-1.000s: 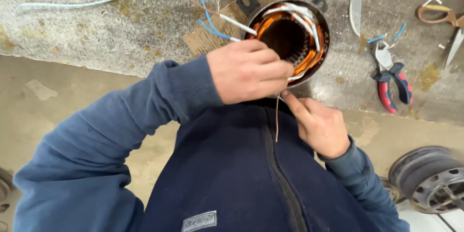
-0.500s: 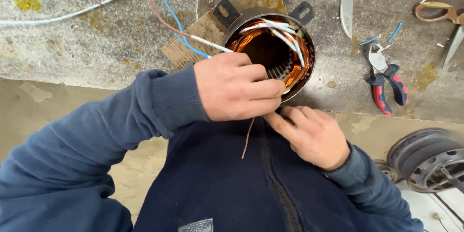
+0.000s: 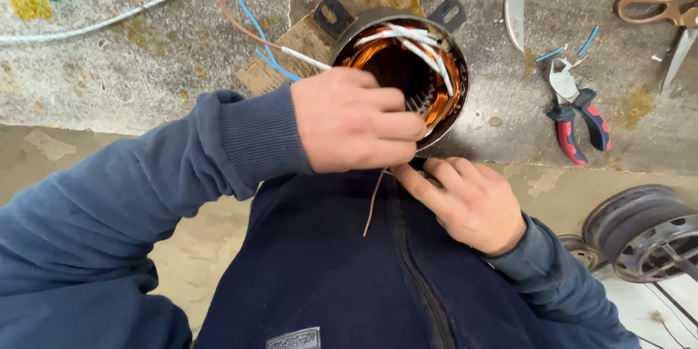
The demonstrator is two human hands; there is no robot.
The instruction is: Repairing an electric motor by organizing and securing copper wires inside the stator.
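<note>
Curling left hand (image 3: 356,127) fingers closed on stator (image 3: 407,65) rim; right hand (image 3: 469,200) pinching copper wire (image 3: 373,203).

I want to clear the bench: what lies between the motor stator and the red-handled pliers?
In the head view, only bare grey bench with a small stain lies between the stator and the pliers. A flat metal blade lies farther up.

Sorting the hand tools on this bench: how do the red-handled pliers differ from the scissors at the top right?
The pliers have red and dark blue grips; the scissors have bare brownish loop handles. The pliers lie fully in view near the motor stator; the scissors are cut off by the frame edge. The pliers have short jaws, the scissors a long blade. Both lie untouched on the workbench.
</note>
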